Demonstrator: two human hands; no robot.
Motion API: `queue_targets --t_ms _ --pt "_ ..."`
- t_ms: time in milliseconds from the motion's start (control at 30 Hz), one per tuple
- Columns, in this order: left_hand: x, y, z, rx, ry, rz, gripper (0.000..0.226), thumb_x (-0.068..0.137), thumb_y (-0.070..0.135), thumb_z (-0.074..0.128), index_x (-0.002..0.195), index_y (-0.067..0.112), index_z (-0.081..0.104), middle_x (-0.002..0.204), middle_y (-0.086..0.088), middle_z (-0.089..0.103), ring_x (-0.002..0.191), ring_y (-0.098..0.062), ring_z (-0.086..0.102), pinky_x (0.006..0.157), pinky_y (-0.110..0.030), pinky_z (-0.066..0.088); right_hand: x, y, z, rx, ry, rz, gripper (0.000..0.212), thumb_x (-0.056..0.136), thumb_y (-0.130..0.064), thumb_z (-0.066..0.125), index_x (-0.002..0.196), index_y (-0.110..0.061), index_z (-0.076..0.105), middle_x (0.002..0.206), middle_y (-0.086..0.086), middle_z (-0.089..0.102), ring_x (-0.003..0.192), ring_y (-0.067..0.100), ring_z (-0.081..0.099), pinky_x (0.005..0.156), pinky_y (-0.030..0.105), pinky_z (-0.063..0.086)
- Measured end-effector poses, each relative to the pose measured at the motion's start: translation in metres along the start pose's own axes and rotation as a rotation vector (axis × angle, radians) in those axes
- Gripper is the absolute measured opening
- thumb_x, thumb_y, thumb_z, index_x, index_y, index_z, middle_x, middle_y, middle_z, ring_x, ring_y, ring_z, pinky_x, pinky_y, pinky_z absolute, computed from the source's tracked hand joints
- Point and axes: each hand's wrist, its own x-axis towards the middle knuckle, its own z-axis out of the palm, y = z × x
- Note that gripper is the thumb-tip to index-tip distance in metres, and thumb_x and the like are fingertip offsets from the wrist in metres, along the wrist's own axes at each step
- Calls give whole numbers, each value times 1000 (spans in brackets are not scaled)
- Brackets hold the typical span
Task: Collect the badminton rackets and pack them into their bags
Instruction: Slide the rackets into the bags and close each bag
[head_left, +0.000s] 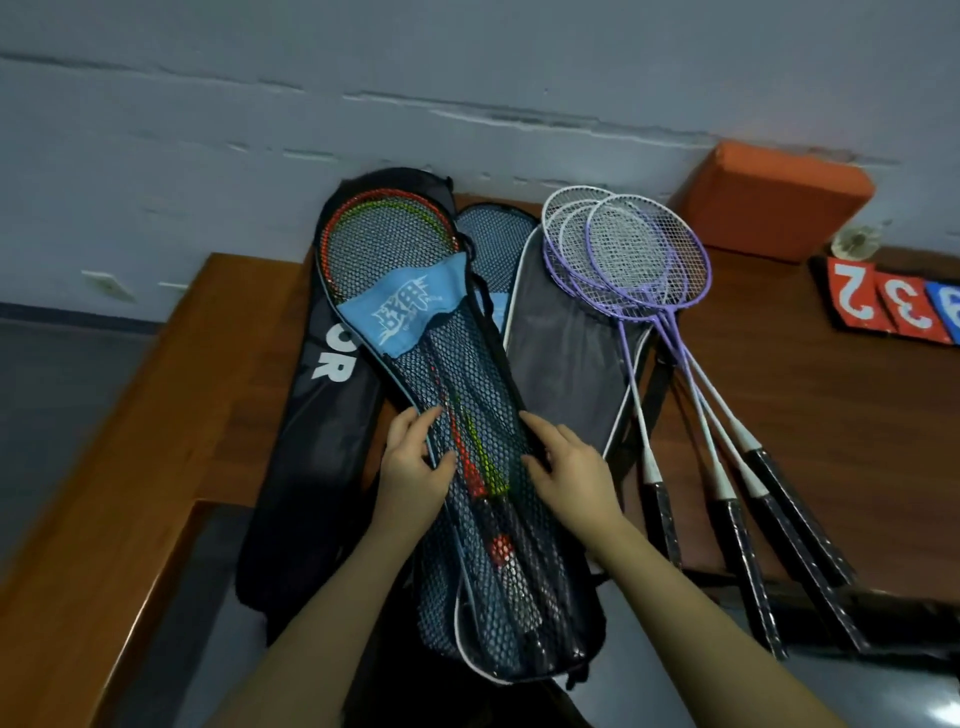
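Fingers of both your hands pinch the mesh bag's edges, centre frame.
Left hand (415, 457), right hand (569, 467); mesh bag (467, 374) holds red-green rackets (387, 228).

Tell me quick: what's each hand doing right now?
Left hand: grips the left edge of the mesh racket bag.
Right hand: fingers curled on the bag's right edge.
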Motion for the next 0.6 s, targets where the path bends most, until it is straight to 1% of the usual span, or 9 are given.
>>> queue_targets --t_ms 67,133,167,233,300,433,533,600 --pt "-1 3 -2 5 72 -26 49 82 5 64 129 15 51 135 -5 39 114 -28 50 101 -39 42 5 -6 6 84 -31 27 52 89 -22 58 138 -26 41 116 5 60 98 29 60 77 40 51" --pt "-3 7 -4 19 212 -95 43 85 4 60 127 10 53 135 -8 43 121 -24 46 102 -26 35 13 -14 8 147 -63 36 53 90 -23 58 139 -27 39 124 4 57 106 26 57 81 40 51" --pt "-4 10 -7 20 277 -137 39 86 4 58 125 8 54 135 -8 45 122 -21 45 100 -21 32 16 -18 10 164 -78 26 53 90 -24 58 140 -27 39 124 4 57 106 24 57 79 38 50" --pt "-5 15 -14 17 352 -162 36 89 4 54 124 7 54 133 -8 47 122 -18 44 98 -17 29 19 -27 12 176 -80 -15 51 91 -23 57 139 -25 41 114 4 58 98 24 57 72 34 46" --pt "-2 18 -24 18 376 -93 35 89 2 53 124 5 55 131 -9 49 121 -18 46 98 -17 31 20 -39 13 197 -19 -38 45 91 -21 56 136 -21 47 105 4 57 92 24 57 68 31 42" --pt "7 23 -50 90 389 61 32 89 1 52 121 1 57 128 -18 53 122 -26 48 100 -19 31 23 -65 16 261 158 -90 36 92 -14 55 127 -14 56 98 4 57 87 24 58 69 36 48" --pt "16 28 -74 95 384 113 31 89 1 53 120 3 59 130 -16 53 124 -25 47 103 -24 32 28 -88 20 295 225 -139 34 92 -12 54 126 -11 56 96 4 58 86 17 55 70 37 49" --pt "25 29 -92 86 380 143 32 89 0 53 121 4 59 131 -14 53 124 -23 47 104 -25 34 33 -104 24 305 270 -141 33 92 -13 53 125 -10 57 93 4 57 82 13 51 67 36 47"
